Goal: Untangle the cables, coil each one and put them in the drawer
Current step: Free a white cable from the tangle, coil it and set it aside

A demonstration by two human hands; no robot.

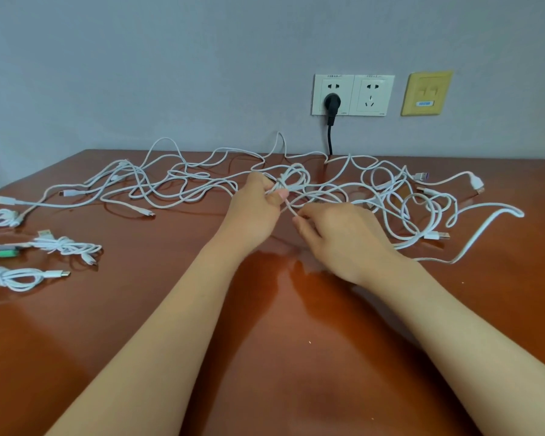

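My left hand [258,201] grips a thin white cable [293,179] that is wound into a small bunch of loops. My thumb and fingers squeeze the middle of the bunch so the loops do not pop open. I hold it up off the shiny brown wooden table [265,325] so it cannot catch on anything.

My right hand [337,237] is just beside it and a bit lower. Its curled fingertips pinch the loose part of the same cable. I think I hold it like this so I can wind that loose part round the bunch.

The big tangle of white cables [183,184] lies across the far half of the table, from the left side to the right. Some of its strands run right under my hands. If I pull hard, I think they will drag along, and the little metal plugs may snag. I cannot tell where my cable ends in the mess.

At the left edge lie 3 neat white cable bundles [66,247], well apart from the tangle. A green thing [0,253] lies between them, cut off by the edge.

On the grey wall there is a white double wall socket [372,95] with a black plug [332,103] in it, and a yellow wall plate [426,93] beside it.

I cannot see the drawer.
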